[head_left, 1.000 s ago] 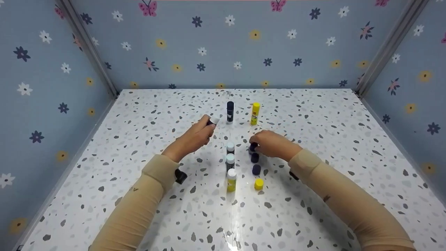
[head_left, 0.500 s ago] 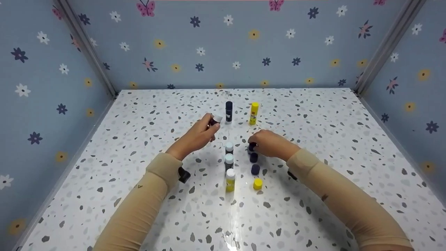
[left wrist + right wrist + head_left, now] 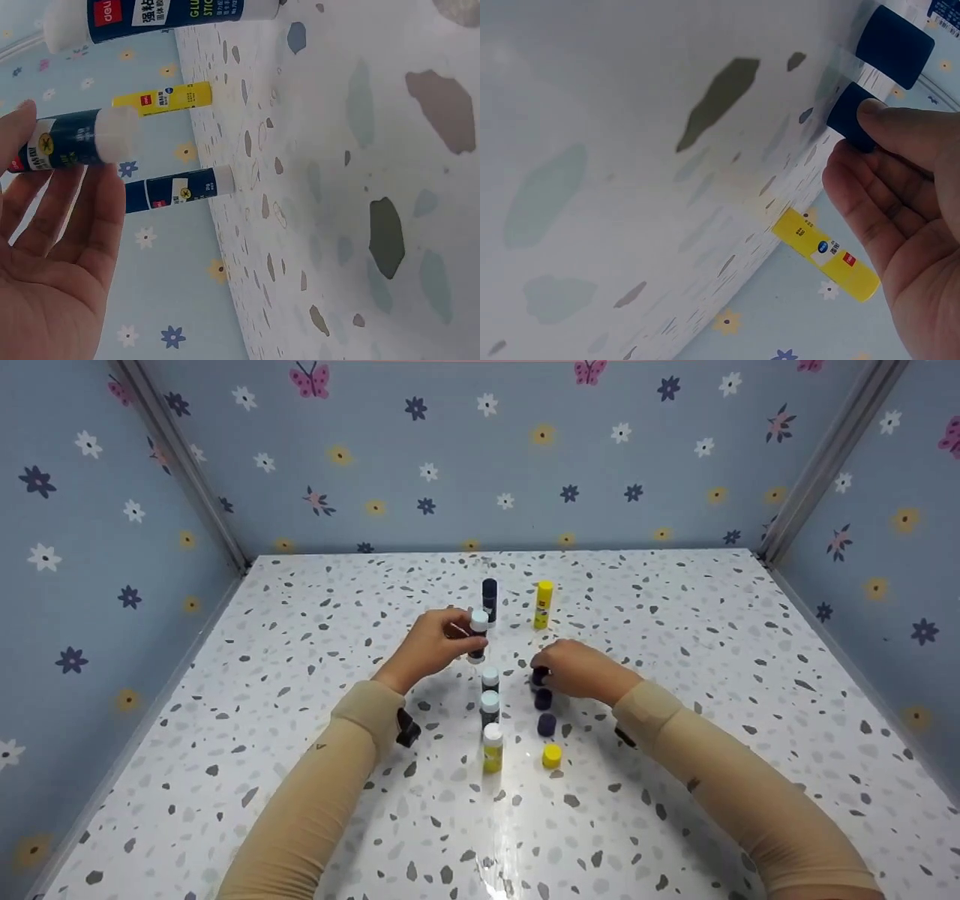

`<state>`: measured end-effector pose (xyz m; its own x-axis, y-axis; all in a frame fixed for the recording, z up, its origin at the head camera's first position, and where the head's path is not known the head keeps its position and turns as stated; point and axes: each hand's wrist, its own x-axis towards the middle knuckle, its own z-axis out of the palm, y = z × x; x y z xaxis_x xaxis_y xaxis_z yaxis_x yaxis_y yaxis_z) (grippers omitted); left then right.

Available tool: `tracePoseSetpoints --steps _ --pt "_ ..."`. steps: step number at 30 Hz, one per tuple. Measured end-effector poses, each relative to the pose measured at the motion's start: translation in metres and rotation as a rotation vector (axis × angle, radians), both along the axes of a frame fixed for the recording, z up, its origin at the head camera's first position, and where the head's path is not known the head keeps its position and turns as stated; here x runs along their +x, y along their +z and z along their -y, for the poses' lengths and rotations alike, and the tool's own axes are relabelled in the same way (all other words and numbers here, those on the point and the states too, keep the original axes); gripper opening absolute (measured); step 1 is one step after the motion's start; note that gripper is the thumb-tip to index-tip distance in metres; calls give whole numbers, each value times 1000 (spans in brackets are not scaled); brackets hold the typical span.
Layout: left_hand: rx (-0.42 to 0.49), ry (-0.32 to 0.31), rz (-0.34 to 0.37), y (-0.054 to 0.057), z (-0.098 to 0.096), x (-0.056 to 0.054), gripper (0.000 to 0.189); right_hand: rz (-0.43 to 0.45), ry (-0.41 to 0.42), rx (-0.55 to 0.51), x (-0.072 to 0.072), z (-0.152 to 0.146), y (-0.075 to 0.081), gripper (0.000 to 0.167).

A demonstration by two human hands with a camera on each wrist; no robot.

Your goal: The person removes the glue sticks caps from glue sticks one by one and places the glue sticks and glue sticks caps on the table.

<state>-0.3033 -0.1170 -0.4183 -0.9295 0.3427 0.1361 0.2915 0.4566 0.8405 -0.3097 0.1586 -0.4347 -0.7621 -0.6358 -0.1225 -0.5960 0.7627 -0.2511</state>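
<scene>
My left hand (image 3: 431,645) holds a navy glue stick (image 3: 66,140) with its cap off, upright between thumb and fingers; its white top shows. It stands just beyond a line of uncapped glue sticks: two navy ones (image 3: 490,706) and a yellow one (image 3: 493,751) nearest me. My right hand (image 3: 585,667) pinches a navy cap (image 3: 847,114) down at the table surface. That cap is at the far end of a line of caps, with two more navy caps (image 3: 547,725) and a yellow cap (image 3: 552,757) closer to me.
Farther back stand a capped navy glue stick (image 3: 490,594) and a capped yellow glue stick (image 3: 544,604). The speckled white table (image 3: 675,615) is bounded by blue flowered panels (image 3: 465,450) at the back and both sides.
The left hand has moved right and turned the tilted glue stick upright, bringing it near the line of uncapped sticks. The right hand stays on its cap.
</scene>
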Motion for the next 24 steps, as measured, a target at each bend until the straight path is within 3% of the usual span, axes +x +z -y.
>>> tracePoseSetpoints --steps 6,24 --pt "-27 -19 75 -10 -3 -9 19 21 -25 2 1 1 1 16" --pt "-159 -146 105 -18 -8 -11 21 31 -38 -2 0 1 2 11"
